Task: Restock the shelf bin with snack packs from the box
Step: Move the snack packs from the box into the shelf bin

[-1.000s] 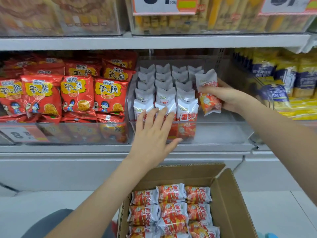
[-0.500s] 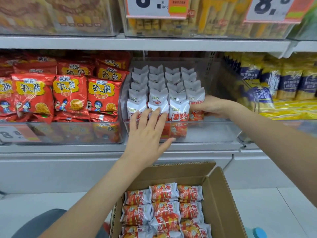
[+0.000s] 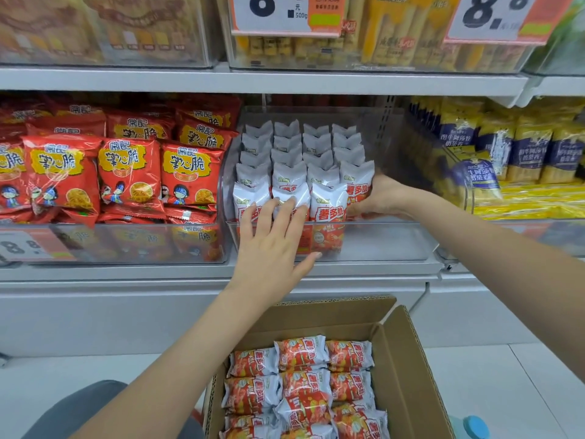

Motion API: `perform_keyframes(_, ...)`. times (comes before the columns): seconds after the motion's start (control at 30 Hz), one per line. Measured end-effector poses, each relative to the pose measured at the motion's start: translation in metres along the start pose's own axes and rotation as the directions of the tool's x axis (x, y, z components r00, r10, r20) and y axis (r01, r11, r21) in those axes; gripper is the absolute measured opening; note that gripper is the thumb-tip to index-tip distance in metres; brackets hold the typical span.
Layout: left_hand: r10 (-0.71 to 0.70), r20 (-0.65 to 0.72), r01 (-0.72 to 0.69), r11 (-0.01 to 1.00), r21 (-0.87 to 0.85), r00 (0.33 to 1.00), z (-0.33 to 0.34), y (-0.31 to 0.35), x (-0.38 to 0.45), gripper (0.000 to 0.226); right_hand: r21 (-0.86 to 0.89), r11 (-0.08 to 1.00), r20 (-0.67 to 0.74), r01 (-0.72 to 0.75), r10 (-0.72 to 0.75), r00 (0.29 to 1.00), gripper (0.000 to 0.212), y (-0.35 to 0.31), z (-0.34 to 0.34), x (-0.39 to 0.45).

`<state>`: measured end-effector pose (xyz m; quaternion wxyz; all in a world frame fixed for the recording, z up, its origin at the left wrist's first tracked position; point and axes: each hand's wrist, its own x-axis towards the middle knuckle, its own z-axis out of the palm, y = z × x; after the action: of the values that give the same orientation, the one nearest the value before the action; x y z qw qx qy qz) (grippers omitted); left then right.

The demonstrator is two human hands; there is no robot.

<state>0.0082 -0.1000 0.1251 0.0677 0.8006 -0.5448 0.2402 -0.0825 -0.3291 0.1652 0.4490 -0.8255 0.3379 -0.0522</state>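
inside clear plastic bin [image 3: 395, 242], right hand [image 3: 380, 198] grips crinkly pack [image 3: 357, 185]

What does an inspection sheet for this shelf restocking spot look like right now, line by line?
Surface: grey shelf carrying clear bins.
Job's things: clear bin holds upright rows of white snack packs, its right side bare; cardboard box below holds more packs lying flat.
Clutter: blue bottle cap beside the box.
Grippers: left hand flat, steadying the front row; right hand gripping a pack at the fourth column.
Cables: nothing seen.
Surroundings: red snack bags at left, yellow and blue packs at right, price tags above.
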Motion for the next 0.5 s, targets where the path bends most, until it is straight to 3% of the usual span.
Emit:
perform_keyframes(0.13, 0.006, -0.002, -0.006, 1.000, -0.004, 1.000, 0.001, -0.001, -0.001, 0.068, 0.013, 1.000, 0.090, -0.022, 0.020, 0.996, 0.051, 0.000, -0.005, -0.006)
perform_keyframes(0.2, 0.012, -0.004, -0.012, 1.000, -0.003, 1.000, 0.001, -0.002, -0.001, 0.068, 0.021, 1.000, 0.118, -0.018, 0.016, 0.993, 0.071, 0.001, -0.008, -0.008)
perform_keyframes(0.27, 0.017, -0.007, -0.017, 1.000, -0.005, 1.000, 0.001, -0.002, -0.001, 0.068, 0.012, 0.999, 0.084, -0.038, 0.037, 0.996, 0.087, 0.001, -0.010, -0.011)
perform_keyframes(0.5, 0.025, -0.012, -0.026, 0.999, -0.033, 1.000, 0.001, -0.003, -0.003, 0.069, -0.138, 0.990, -0.090, -0.025, 0.013, 0.996, 0.094, -0.002, -0.019, -0.020)
